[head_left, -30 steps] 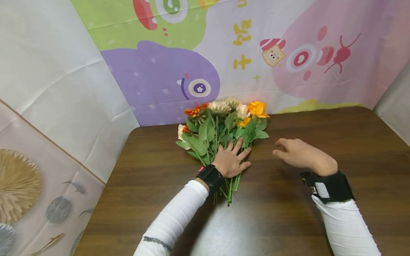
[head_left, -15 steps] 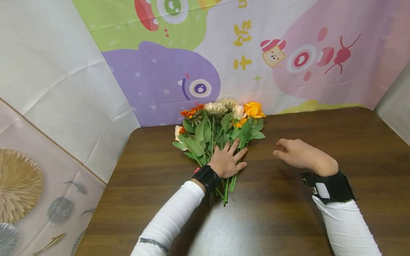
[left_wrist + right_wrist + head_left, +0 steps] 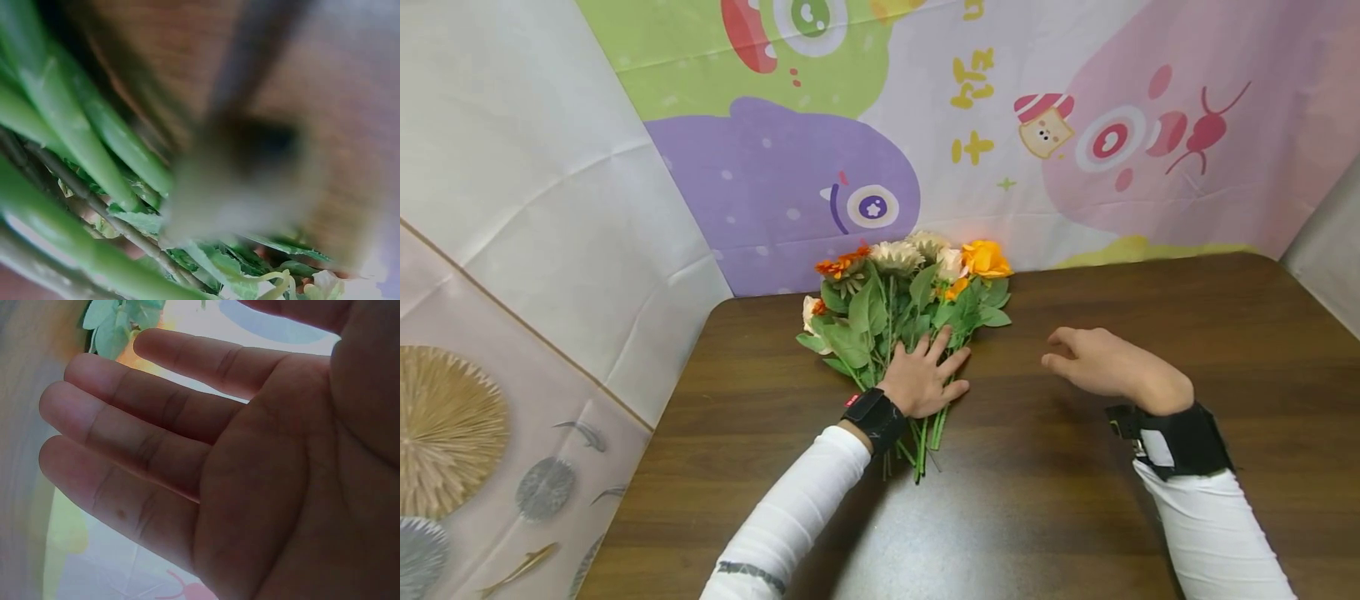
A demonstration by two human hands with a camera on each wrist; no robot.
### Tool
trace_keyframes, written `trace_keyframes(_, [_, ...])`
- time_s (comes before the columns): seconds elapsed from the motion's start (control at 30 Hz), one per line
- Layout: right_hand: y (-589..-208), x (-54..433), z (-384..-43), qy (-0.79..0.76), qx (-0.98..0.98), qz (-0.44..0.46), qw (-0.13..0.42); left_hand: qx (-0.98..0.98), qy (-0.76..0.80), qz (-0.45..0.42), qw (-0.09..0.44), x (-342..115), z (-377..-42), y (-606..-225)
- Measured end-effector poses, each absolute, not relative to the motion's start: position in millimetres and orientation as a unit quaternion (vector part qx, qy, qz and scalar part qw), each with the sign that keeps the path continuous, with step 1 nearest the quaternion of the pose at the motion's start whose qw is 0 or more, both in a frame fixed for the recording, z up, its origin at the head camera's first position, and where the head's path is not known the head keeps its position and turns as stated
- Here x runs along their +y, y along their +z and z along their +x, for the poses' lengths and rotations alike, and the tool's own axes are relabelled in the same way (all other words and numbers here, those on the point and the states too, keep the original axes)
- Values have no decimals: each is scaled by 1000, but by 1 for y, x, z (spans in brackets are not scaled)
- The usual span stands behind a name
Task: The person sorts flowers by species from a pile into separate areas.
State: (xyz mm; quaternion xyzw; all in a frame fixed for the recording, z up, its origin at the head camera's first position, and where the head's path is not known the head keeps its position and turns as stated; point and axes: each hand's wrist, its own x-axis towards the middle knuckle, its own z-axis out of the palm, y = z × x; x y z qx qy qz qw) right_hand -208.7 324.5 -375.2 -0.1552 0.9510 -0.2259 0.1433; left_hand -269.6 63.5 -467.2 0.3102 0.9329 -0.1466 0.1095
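A bunch of flowers [image 3: 880, 308] lies on the brown table, its blossoms toward the back and its green stems [image 3: 921, 446] toward the front. Across the stems rests my left hand [image 3: 921, 377], palm down with the fingers spread. Close up in the left wrist view, several thick green stems [image 3: 69, 119] run past a blurred shape. My right hand [image 3: 1101, 360] is held to the right of the bunch, apart from it. Nothing lies in its palm in the right wrist view, where the fingers [image 3: 119, 425] are nearly straight and leaves [image 3: 115, 328] show beyond them.
The wooden table [image 3: 1060, 517] has a rounded back edge against a printed cloth [image 3: 790, 183] with cartoon figures. A pale patterned sheet [image 3: 482, 400] hangs at the left. Each wrist wears a black strap [image 3: 1183, 442].
The left hand and the flowers under it have shifted a little to the left across the table. The right hand has stayed nearly still.
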Motion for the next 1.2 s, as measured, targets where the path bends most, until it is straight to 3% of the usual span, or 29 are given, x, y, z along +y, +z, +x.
trace_keyframes(0.57, [-376, 347, -200, -225, 952, -148, 148, 934, -130, 323, 81, 61, -268, -471])
trace_keyframes(1.2, [-377, 373, -191, -229, 951, -140, 152, 934, -128, 320, 96, 62, -272, -470])
